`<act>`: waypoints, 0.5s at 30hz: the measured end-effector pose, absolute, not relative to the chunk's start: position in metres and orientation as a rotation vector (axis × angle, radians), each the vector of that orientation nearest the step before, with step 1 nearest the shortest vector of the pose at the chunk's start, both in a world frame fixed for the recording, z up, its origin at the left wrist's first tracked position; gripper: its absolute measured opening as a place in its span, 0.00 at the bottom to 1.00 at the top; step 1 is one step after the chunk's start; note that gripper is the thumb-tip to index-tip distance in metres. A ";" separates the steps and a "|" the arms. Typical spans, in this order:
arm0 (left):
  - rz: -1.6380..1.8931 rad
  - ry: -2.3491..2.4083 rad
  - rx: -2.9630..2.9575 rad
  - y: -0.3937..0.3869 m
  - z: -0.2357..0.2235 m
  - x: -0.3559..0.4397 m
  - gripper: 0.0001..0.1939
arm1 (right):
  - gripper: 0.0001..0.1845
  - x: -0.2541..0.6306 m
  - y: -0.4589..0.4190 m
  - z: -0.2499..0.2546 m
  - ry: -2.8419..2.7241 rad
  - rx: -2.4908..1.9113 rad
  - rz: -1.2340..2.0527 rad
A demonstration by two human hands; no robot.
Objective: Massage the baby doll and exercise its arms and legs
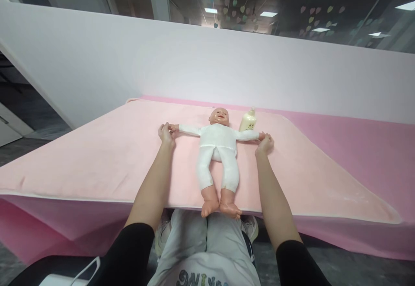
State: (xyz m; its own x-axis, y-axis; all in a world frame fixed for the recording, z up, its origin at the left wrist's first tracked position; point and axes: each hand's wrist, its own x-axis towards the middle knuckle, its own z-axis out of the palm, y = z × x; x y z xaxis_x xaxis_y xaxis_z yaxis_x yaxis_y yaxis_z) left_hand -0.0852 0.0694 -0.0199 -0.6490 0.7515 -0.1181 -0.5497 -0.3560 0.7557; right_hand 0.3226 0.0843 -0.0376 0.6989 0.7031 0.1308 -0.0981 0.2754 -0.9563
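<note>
A baby doll (218, 135) with a white cloth body lies on its back on a pale pink mat (97, 156). Its head is toward the wall and its bare feet reach the table's near edge. Both of its arms are stretched out sideways. My left hand (166, 134) is closed around the doll's hand on the left side. On the right side, my right hand (265, 144) grips the doll's other hand. Just behind that doll arm stands a pale yellow pump bottle (248, 121), its lower part partly hidden by the arm.
A deeper pink cloth (356, 147) covers the table under the mat and hangs over its front. Behind the table rises a white wall (207, 65) with a dark window above. A white object (63, 280) with a loop lies at the lower left.
</note>
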 end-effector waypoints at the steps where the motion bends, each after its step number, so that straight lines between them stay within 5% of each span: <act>1: 2.113 1.095 0.294 0.068 -0.021 -0.091 0.10 | 0.21 0.328 0.084 -0.037 -0.536 -1.242 0.531; 9: 2.250 1.707 0.739 0.054 -0.023 -0.062 0.14 | 0.19 0.339 0.075 -0.036 -0.498 -1.634 0.224; 15: 1.615 1.428 1.660 0.033 -0.020 0.023 0.10 | 0.19 0.333 0.074 -0.039 -0.636 -1.759 0.201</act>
State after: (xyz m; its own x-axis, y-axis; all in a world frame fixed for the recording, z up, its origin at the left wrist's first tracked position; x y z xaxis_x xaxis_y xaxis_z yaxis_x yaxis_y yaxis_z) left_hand 0.0231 0.0331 -0.0202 -0.2010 0.8550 0.4781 0.3700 -0.3856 0.8452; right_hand 0.3335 0.0739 -0.0386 0.8361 0.5140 0.1914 0.3108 -0.1564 -0.9375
